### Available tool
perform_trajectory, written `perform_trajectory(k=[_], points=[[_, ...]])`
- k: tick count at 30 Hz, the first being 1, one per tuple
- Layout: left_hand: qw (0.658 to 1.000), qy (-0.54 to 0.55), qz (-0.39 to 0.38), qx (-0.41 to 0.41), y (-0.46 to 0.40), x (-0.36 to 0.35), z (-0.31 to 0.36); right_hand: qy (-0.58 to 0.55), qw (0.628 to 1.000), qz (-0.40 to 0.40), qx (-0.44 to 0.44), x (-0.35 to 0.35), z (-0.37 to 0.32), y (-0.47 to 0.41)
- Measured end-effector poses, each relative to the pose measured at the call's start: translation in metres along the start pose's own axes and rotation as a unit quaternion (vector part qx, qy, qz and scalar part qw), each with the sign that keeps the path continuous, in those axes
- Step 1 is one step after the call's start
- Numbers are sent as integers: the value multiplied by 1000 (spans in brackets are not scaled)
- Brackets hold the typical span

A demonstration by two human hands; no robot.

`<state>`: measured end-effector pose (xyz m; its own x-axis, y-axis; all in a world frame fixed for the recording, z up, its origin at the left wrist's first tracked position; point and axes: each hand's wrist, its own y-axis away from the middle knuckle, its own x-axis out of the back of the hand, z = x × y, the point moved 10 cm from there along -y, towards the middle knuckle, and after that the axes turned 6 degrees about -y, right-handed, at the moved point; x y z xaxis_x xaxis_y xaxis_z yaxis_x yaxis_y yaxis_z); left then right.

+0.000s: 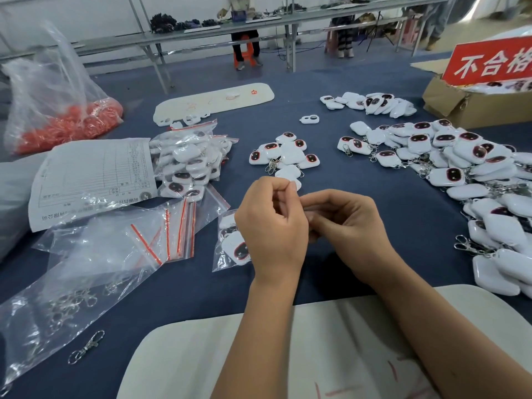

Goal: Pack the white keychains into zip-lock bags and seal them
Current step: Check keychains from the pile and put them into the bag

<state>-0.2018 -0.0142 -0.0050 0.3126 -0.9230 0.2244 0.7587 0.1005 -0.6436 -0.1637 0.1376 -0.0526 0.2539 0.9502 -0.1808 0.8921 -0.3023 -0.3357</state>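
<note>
My left hand (272,223) and my right hand (348,223) meet at the table's middle, fingers curled, pinching the top edge of a zip-lock bag (230,249) that holds white keychains. The bag hangs down to the left of my left hand and rests on the blue cloth. A small group of loose white keychains (285,155) lies just beyond my hands. A big heap of keychains (460,168) spreads along the right. Filled bags (190,162) are stacked at the left, and empty zip-lock bags (175,226) with red strips lie in front of them.
A printed sheet (95,180) covers part of the filled bags. A large clear bag of metal clasps (66,298) lies front left, a loose clasp (86,347) beside it. A bag of orange pieces (66,122) sits back left. A cardboard box with a red sign (475,90) stands back right.
</note>
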Motion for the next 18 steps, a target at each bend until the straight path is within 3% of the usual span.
perform_trajectory(k=[7,11,15,18], points=[[1000,11,-6,-4,2,-2,2,27,999,39,25,6,-3,0],[999,1,-10,-34,4,-3,9,166,984,-25,57,-14,-12,3],[997,-7,-9,-83,10,-5,23,331,941,-58,31,-23,0,0],[996,-10,8,-91,10,-2,23,354,928,-120,-13,-29,14,0]])
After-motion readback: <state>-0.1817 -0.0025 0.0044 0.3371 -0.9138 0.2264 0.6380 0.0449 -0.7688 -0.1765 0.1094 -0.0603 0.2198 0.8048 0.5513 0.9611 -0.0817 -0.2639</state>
